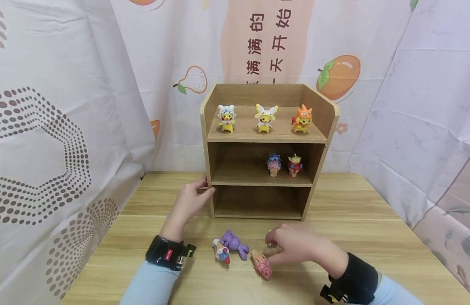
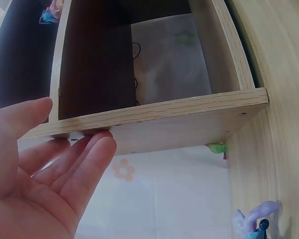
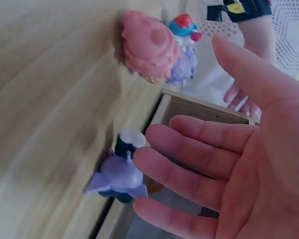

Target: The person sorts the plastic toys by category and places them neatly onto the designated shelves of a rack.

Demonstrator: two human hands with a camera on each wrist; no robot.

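**Right hand above the loose figures, left hand on the shelf's side**

Nearest are pale blue sleeves and black wristbands. Just beyond, around the middle of the worktop between its left and right edges, small toy figures lie about. The pink ice-cream figure lies closest to the front edge, its pink top toward that edge. To its left, a white, blue and red figure lies against a purple figure.

The right hand is spread over this group, fingers loosely extended and gripping nothing. Its thumb is just beside the pink figure; whether they touch, I cannot tell. A purple-headed figure sits on the worktop by its fingertips, mostly hidden from above.

Farther back, toward the worktop's rear edge, stands the wooden shelf unit. The left hand lightly holds its left side panel, thumb at the front edge and fingers against the outer face.

Near the right end of the middle shelf stand a blue-topped figure and a red-clad figure. On the top shelf are three yellow figures: white-and-blue-hooded near the left corner, white-hooded in the middle, orange-hooded near the right. Behind hangs a fruit-printed curtain.
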